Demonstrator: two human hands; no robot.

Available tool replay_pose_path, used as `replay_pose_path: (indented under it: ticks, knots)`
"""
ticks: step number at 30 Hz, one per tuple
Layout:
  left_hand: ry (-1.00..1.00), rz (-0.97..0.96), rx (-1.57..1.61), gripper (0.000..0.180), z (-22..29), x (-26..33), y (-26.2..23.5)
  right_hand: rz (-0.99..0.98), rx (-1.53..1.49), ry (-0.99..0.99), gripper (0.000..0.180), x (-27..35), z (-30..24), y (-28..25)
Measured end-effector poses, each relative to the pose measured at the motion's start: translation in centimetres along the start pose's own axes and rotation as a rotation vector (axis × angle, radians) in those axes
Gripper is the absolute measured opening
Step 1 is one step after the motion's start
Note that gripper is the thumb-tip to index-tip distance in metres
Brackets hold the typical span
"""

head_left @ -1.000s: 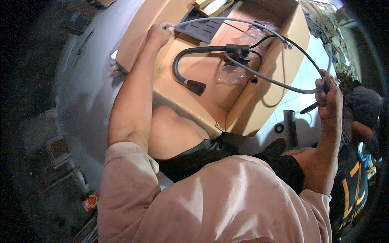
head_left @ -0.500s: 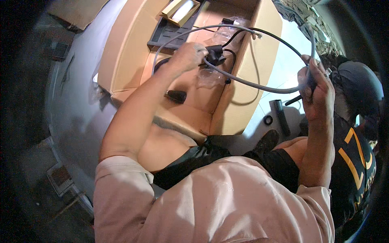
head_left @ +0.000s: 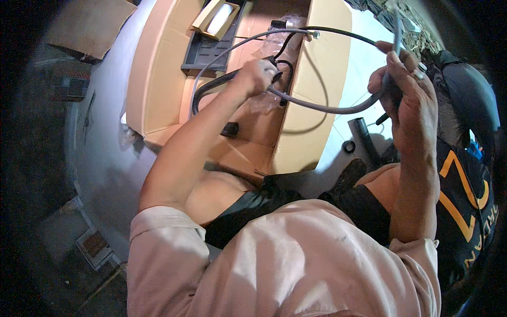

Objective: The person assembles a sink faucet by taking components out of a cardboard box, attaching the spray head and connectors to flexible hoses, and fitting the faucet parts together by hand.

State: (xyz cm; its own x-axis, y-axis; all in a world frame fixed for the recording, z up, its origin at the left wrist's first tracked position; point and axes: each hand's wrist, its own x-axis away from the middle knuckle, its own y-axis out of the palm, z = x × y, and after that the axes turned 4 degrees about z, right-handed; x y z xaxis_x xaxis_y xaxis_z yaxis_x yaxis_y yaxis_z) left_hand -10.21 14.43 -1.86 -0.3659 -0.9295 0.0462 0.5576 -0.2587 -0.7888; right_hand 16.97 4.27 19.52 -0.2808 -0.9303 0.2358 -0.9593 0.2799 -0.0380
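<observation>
Over an opened cardboard box [head_left: 303, 129], my left hand [head_left: 256, 77] is closed around a thick black hose [head_left: 208, 87], which curves down to the left inside the box. A dark piece shows just beyond its fingers. My right hand [head_left: 404, 92], raised at the right, grips a bent grey hose [head_left: 338, 110]. This hose runs back toward my left hand, where its end is hidden. A thinner grey hose [head_left: 237, 44] arches above, with a metal fitting near the box's right flap. A black cable [head_left: 346, 31] stretches from the box toward my right hand.
Inside the box lie a dark grey tray [head_left: 203, 55], a small carton [head_left: 216, 20] with a white roll-like thing, and clear plastic wrapping [head_left: 272, 50]. A black tube [head_left: 363, 137] and a black ring [head_left: 348, 146] rest on the floor. Another person [head_left: 465, 201] is close on my right.
The view has shifted slightly. My left hand has turned with the black hose, whose curve shows more now. My right hand still grips the grey hose, its fingers shifted a little.
</observation>
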Motion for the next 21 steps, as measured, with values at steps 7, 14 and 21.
replay_pose_path:
  ticks: [7,14,21]
  knots:
    - [0.186,-0.791,-0.156,0.019,-0.7,-0.7,3.2,-0.152,0.119,0.198,0.030,-0.4,1.9,2.6]
    - [-0.782,-0.517,0.697,0.006,2.3,2.3,-1.7,-0.289,0.287,0.186,0.031,1.3,3.8,4.1]
    - [-0.999,-0.292,1.462,0.015,4.8,2.0,-2.4,-0.402,0.461,0.322,0.033,1.3,6.1,3.2]
